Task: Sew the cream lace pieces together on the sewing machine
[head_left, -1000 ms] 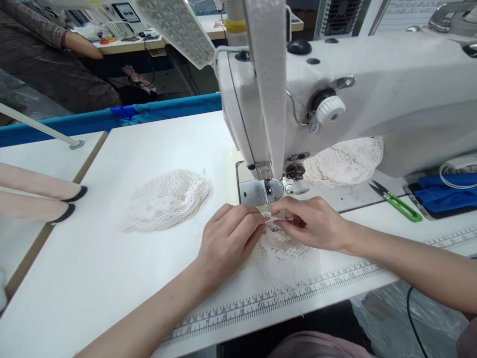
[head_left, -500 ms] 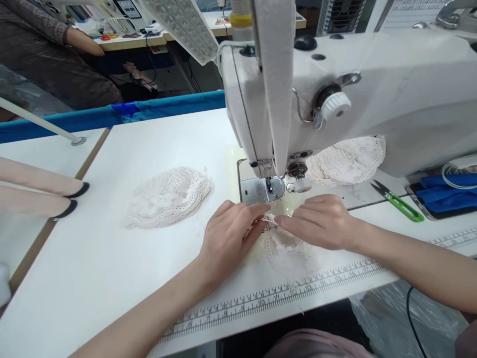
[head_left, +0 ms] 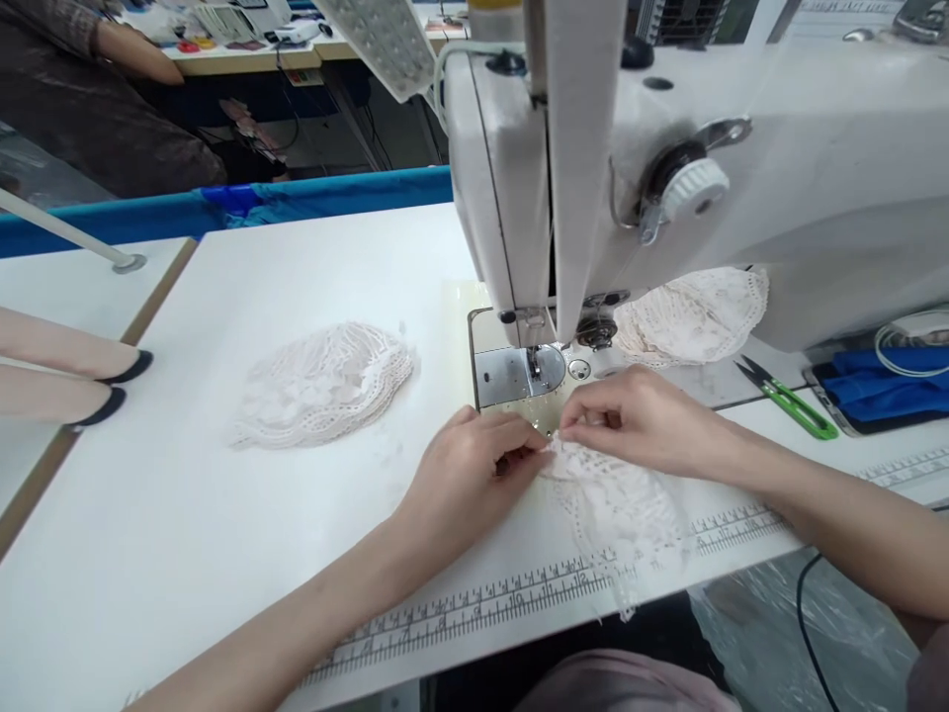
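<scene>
A white lace piece (head_left: pixel 619 499) lies in front of the sewing machine (head_left: pixel 504 218), its lower end reaching over the printed ruler to the table's front edge. My left hand (head_left: pixel 481 465) pinches the left end of its upper edge between thumb and fingertips. Close beside it, my right hand (head_left: pixel 630 415) pinches the same edge, thumb against forefinger. Both hands are just in front of the metal needle plate (head_left: pixel 511 378), and the lace is apart from the presser foot (head_left: pixel 534 364).
A stack of lace pieces (head_left: pixel 326 386) lies on the left of the table. More lace (head_left: pixel 697 316) rests under the machine arm. Green thread snips (head_left: pixel 793 400) and a tray with blue cloth (head_left: pixel 867 386) are at the right. Another person (head_left: pixel 96 109) sits beyond the blue cloth edge.
The lace has been spread out toward the right and the front edge. My right hand has shifted its pinch along the edge, and my left hand has moved slightly right.
</scene>
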Demonstrator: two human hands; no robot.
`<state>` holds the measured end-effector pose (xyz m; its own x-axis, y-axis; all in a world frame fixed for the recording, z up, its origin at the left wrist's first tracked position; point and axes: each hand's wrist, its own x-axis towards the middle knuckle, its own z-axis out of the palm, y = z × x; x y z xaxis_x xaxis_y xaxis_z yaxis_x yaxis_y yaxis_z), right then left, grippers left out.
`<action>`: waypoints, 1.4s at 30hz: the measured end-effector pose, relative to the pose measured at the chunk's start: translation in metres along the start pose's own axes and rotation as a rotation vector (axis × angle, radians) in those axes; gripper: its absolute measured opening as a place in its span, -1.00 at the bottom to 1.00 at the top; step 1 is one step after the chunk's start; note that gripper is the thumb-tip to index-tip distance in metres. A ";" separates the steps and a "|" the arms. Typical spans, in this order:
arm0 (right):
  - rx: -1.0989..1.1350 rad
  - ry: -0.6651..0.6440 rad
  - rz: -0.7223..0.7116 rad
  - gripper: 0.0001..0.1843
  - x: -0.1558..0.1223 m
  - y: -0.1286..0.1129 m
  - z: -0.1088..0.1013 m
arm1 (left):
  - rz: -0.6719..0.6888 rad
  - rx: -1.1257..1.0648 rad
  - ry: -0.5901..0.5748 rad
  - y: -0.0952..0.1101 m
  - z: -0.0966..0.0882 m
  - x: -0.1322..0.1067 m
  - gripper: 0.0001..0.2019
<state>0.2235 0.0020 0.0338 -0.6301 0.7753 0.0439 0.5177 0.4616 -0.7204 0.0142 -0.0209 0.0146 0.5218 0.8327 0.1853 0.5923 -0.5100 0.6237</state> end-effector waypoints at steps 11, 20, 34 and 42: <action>-0.691 0.242 -0.139 -0.73 0.016 0.026 0.021 | 0.450 0.702 0.283 -0.005 0.012 -0.003 -0.82; -0.892 0.384 -0.261 -0.76 0.004 0.017 0.023 | 0.315 0.623 0.173 -0.009 0.013 -0.001 -0.73; -0.963 0.307 -0.171 -0.69 0.012 0.030 0.022 | 0.289 0.731 0.175 -0.006 0.013 -0.002 -0.72; -0.943 0.322 -0.186 -0.66 0.014 0.034 0.022 | 0.267 0.741 0.171 -0.004 0.014 0.000 -0.70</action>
<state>0.2190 0.0189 -0.0053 -0.6333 0.6718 0.3842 0.7610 0.6309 0.1512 0.0204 -0.0221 0.0019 0.6375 0.6537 0.4078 0.7456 -0.6569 -0.1125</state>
